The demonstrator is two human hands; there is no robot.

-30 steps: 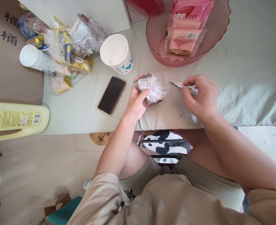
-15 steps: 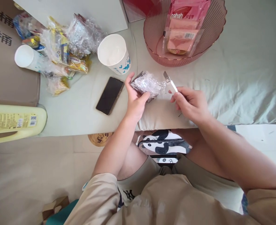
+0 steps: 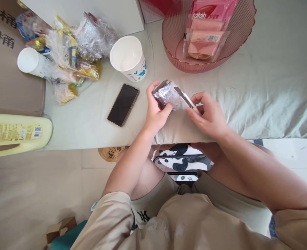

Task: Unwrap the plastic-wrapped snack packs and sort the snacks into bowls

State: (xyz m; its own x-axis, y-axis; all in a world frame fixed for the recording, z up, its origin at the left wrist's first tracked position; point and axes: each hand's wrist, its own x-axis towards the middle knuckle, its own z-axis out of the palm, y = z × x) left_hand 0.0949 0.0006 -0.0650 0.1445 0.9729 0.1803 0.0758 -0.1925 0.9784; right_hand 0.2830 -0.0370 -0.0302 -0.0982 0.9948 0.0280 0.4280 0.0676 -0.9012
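My left hand (image 3: 157,111) is closed around a small dark block wrapped in clear plastic film (image 3: 166,93), held just over the cloth-covered table. What the block is, I cannot make out through the film. A box-cutter knife (image 3: 187,100) with its blade out is gripped in my right hand (image 3: 208,114). Its blade points up and left, at the right side of the wrapped block; whether it touches the film I cannot tell. Behind my left hand stands a white paper cup (image 3: 129,57) with a blue print. A dark phone (image 3: 123,105) lies to its left.
A pink ribbed bowl (image 3: 236,50) holding flat pink packets (image 3: 207,38) sits at the back. To the left are a heap of plastic-wrapped packets (image 3: 64,52), a tipped paper cup (image 3: 29,60), a cardboard box (image 3: 15,83) and a yellow jug (image 3: 45,132).
The wrapped block has shifted slightly right and turned in my left hand. My right hand has tilted the knife and brought its blade close against the film.
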